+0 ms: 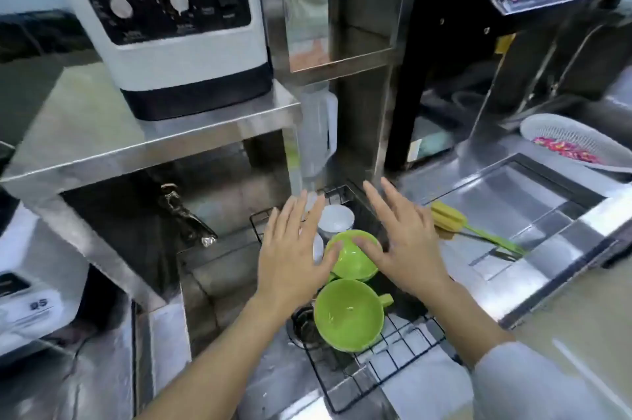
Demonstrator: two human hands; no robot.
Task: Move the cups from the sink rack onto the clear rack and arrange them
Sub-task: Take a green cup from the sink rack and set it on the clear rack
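A black wire rack [386,363] lies across the sink. On it sit two green cups: a near one [349,315] with its handle to the right, and a far one [352,258] tilted behind it. A white cup [337,217] stands farther back, and another white one [318,248] is partly hidden by my left hand. My left hand [290,252] and my right hand [403,241] hover flat with fingers spread on either side of the far green cup, thumbs at its rim. Neither hand holds anything. No clear rack is in sight.
A steel shelf [102,145] with a white dial appliance [171,29] stands at the left. A clear jug [316,132] hangs behind the rack. A yellow bottle brush [451,217] lies on the steel drainboard [513,207] at the right, near a white colander [578,142].
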